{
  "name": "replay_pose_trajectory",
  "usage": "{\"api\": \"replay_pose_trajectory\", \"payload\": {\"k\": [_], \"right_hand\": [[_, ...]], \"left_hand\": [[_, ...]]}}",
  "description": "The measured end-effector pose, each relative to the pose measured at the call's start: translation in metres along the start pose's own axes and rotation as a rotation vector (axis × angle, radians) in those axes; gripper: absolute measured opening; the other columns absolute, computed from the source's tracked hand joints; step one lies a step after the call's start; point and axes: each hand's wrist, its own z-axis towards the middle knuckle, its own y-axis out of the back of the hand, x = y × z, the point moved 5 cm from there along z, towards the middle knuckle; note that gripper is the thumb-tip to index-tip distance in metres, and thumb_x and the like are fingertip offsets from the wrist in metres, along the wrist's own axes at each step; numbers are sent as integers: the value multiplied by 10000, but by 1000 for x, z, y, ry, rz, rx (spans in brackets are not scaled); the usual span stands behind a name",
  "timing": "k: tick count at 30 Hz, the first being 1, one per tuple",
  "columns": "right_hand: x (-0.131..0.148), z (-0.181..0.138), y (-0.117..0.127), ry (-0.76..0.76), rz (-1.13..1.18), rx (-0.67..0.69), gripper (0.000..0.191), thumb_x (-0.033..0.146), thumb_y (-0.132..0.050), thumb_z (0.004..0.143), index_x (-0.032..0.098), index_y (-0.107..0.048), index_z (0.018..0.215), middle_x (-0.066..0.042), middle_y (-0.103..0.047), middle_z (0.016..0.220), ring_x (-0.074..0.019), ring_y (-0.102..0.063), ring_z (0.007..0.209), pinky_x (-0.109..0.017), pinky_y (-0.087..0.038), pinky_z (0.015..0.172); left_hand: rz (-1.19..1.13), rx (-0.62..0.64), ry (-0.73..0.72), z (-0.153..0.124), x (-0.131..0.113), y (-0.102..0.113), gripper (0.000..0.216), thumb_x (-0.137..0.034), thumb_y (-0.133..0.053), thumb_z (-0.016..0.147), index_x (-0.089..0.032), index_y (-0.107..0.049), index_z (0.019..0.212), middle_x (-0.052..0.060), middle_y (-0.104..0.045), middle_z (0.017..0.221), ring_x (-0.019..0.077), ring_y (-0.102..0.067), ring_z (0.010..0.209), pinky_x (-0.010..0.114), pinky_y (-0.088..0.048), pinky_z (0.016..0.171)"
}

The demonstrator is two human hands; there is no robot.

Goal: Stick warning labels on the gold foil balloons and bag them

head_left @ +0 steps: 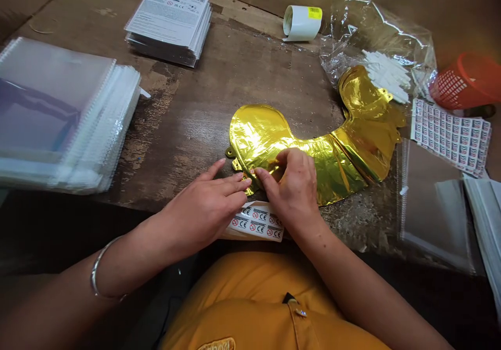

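Left hand [203,210] lay spread, right hand [295,188] curled (grip unclear), on one curved gold-foil pile [324,159] beside one white-paper sticker strip [257,222].

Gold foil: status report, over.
Left hand: fingertips at gold foil. Right hand: thumb on it. Foil creased, on table. Sticker sheet near, partly hidden by hands.

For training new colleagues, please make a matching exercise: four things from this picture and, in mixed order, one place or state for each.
1. Gold foil
2. White roll
3. Red basket
4. Silver bangle

A. Around left forearm
B. At picture's right edge
C. Bears yellow label
D. Touched by left hand and right hand

Pairs: 1-D, 2-C, 3-B, 4-A
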Motion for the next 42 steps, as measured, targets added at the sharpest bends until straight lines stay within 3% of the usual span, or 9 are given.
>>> {"api": "replay_pose_trajectory", "payload": {"k": [4,8,13,20,27,33,37,39,42], "right_hand": [[4,3,20,222,-78,-66,117,154,-541,844,186,-611,933,-106,-618,923,-260,-540,882,-428,-460,771],[21,-18,17,610,44,178,246,126,-525,890,132,-645,1105,-109,-692,1084,-224,-589,994,-373,-497,913],[23,-30,8,726,-31,153,267,84,-493,897,45,-672,1092,-167,-696,1134,-242,-638,986,-379,-526,887],[6,4,10,296,169,218,135,143,-634,800,163,-661,669,-15,-636,631,-133,-551,610,-252,-406,578],[-18,25,-5,-22,521,490,396,439,-584,829,171,-514,545,54,-376,536,-84,-339,533,-243,-260,513],[-12,36,-8,3,570,640,376,410,-527,835,174,-491,545,46,-389,556,-86,-348,542,-241,-267,526],[-16,38,13,-51,524,335,301,392,-488,862,178,-550,658,9,-517,620,-126,-469,599,-262,-385,589],[-12,27,27,42,366,175,254,388,-572,818,160,-628,915,-74,-650,865,-209,-580,812,-342,-465,745],[3,0,30,267,98,193,531,275,-668,734,106,-561,1225,-197,-575,1271,-333,-505,1168,-488,-402,994]], "left_hand": [[44,27,6,1,0,-1,188,-112,-476,873,-170,-628,968,114,-639,1274,216,-575,1220,510,-177,1181],[47,31,10,0,1,3,179,-165,-460,911,-178,-635,942,96,-637,1281,209,-565,1230,505,-222,1164],[73,-18,39,-9,-2,10,194,-193,-458,925,-189,-644,872,80,-638,1269,197,-592,1171,488,-299,1129],[164,-128,115,-7,-7,20,185,-219,-531,885,-148,-673,790,166,-530,1297,311,-478,1231,475,-429,1026],[218,-111,48,5,-17,30,185,-210,-533,882,-165,-680,778,138,-488,1375,315,-421,1306,529,-303,1125],[128,29,-171,28,-16,12,189,-188,-511,886,-157,-654,767,128,-599,1280,260,-536,1203,422,-408,1069],[30,50,-206,37,-7,2,176,-183,-503,886,-173,-643,779,104,-609,1253,227,-567,1144,377,-456,998],[22,54,-186,37,-4,0,166,-194,-516,878,-179,-642,770,97,-652,1107,211,-601,1026,335,-489,899],[40,79,-150,37,-1,-1,178,-216,-524,870,-186,-642,741,56,-641,795,179,-600,772,285,-486,715]]}}
